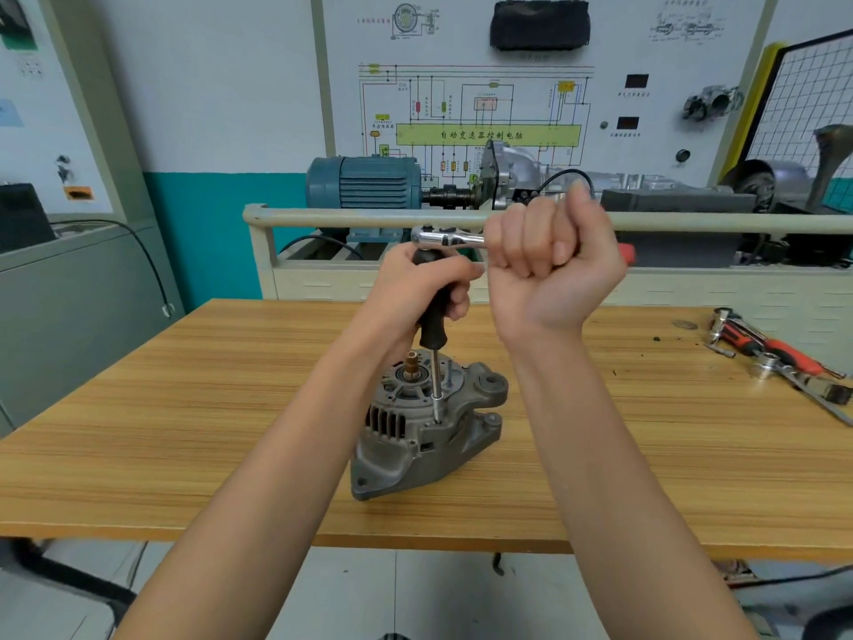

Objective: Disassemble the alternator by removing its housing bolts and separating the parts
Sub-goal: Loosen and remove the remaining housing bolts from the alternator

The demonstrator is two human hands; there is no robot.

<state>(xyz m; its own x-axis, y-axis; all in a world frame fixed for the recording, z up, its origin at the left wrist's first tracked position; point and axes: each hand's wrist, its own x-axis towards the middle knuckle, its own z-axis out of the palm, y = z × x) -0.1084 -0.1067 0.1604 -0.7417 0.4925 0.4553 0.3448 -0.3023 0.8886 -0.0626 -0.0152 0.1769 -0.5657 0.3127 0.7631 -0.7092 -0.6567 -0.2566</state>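
My left hand (415, 288) wraps the black-handled driver extension (431, 325), its steel shaft standing on a housing bolt (437, 422) of the grey cast-metal alternator (415, 436) at the frame's centre, on the wooden table (184, 408). My right hand (549, 261) fists round the chrome ratchet wrench (443, 236) above.

Under the fingers (521, 251), a wooden table (138, 408). Well to their right, lying on it, red-handled wrenches (780, 351) with loose sockets (770, 362) and a small round disc (684, 324). Just behind the fingers, a beige rail (346, 219); beyond it a blue-grey motor (364, 182) and a wiring-diagram board (484, 108). High above, a black pouch (537, 25). Far left, a grey cabinet (69, 293).
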